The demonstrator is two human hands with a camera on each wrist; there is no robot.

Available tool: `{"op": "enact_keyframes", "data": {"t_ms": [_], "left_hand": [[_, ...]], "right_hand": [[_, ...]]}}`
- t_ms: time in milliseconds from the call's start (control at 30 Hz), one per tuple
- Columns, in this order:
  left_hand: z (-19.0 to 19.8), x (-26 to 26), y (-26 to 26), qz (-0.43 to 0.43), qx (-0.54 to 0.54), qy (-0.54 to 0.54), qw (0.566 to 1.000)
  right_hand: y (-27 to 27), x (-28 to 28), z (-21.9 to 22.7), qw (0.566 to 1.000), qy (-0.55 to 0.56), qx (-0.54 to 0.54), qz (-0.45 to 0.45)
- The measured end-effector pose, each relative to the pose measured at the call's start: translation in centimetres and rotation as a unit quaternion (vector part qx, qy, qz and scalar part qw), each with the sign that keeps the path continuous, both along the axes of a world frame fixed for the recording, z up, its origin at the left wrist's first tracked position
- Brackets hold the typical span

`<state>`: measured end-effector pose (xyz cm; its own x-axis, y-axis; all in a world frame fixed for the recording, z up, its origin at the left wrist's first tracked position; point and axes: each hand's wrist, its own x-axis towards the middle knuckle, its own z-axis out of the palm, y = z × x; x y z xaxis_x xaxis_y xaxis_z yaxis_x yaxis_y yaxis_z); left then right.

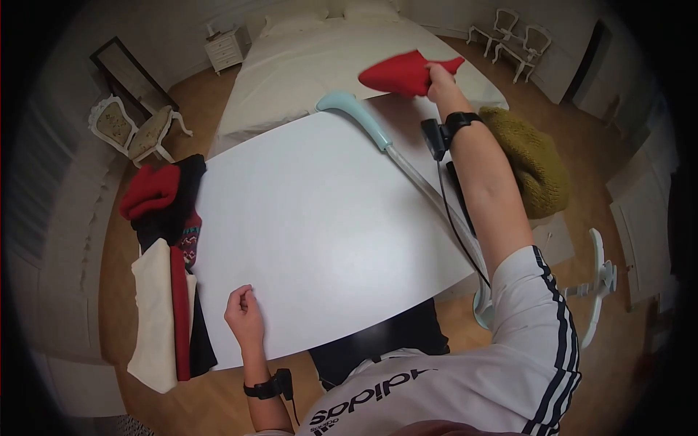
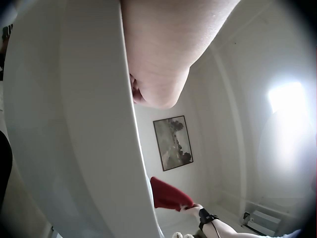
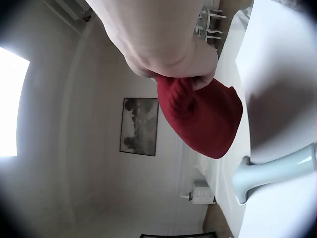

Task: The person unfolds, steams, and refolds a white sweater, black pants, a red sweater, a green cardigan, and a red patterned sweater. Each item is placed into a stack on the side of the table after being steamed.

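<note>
My right hand [image 1: 441, 83] grips a red cloth piece [image 1: 396, 74] by one end, bunching it, above the far right part of the white table [image 1: 291, 218]. In the right wrist view the red cloth hangs in folds below the curled fingers. My left hand [image 1: 244, 316] is by the table's near left part with its fingers loosely curled and nothing in them. A pale blue curved handle [image 1: 349, 112] on a metal pole lies across the table, left of the right forearm. The left wrist view mostly shows the tabletop and the left hand's underside.
Folded clothes in cream [image 1: 154, 312], red and black lie along the table's left edge, with a red knit piece [image 1: 151, 190] on top at the back. An olive knit item [image 1: 529, 160] is at the right edge. A bed [image 1: 291, 73] stands beyond the table.
</note>
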<state>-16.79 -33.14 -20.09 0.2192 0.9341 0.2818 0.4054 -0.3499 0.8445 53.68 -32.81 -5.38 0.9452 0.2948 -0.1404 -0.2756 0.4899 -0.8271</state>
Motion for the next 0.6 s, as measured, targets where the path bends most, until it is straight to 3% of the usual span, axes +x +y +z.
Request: {"op": "enact_keyframes", "data": {"t_ms": [33,67,133,200,233,300,333,367,400,433,500,533,600], "left_hand": [[-0.1,-0.1,0.0,-0.003,-0.004,-0.002,1.0],[-0.1,-0.1,0.1,-0.006,-0.008,-0.003,1.0],[0.2,0.0,-0.1,-0.005,0.005,0.006,1.0],[0.3,0.2,0.0,-0.004,0.016,0.017,1.0],[0.2,0.2,0.0,-0.003,0.01,0.011,1.0],[0.1,0.2,-0.1,-0.003,0.002,0.007,1.0],[0.2,0.1,-0.1,-0.001,-0.001,0.007,1.0],[0.2,0.1,-0.1,0.0,-0.004,0.007,1.0],[0.2,0.1,0.0,-0.002,-0.004,0.007,1.0],[0.1,0.1,0.1,-0.001,-0.003,0.007,1.0],[0.1,0.2,0.0,-0.005,-0.004,0.004,1.0],[0.3,0.3,-0.1,-0.001,0.001,0.008,1.0],[0.2,0.3,-0.2,0.001,0.006,0.013,1.0]], "right_hand": [[-0.8,-2.1,-1.3,0.992,-0.008,-0.082,-0.094],[-1.7,-3.5,-2.0,0.992,-0.01,-0.078,-0.096],[-3.3,-5.6,-3.5,0.959,-0.017,-0.252,-0.129],[-3.9,-6.5,-4.2,0.893,-0.02,-0.421,-0.157],[-3.6,-6.9,-4.0,0.893,-0.018,-0.421,-0.159],[-3.1,-8.1,-3.3,0.782,-0.08,-0.544,-0.295],[-3.2,-8.1,-4.0,0.781,-0.077,-0.544,-0.295],[-3.3,-8.2,-4.8,0.627,-0.233,-0.671,-0.32],[-3.3,-8.2,-5.4,0.431,-0.373,-0.755,-0.323],[-2.9,-7.9,-6.1,0.374,-0.406,-0.796,-0.247],[-2.7,-11.0,-4.9,0.506,-0.427,-0.749,0.036],[-2.1,-12.1,-5.8,0.578,-0.392,-0.708,0.101],[-2.5,-14.9,-6.5,0.552,-0.367,-0.737,0.132]]}}
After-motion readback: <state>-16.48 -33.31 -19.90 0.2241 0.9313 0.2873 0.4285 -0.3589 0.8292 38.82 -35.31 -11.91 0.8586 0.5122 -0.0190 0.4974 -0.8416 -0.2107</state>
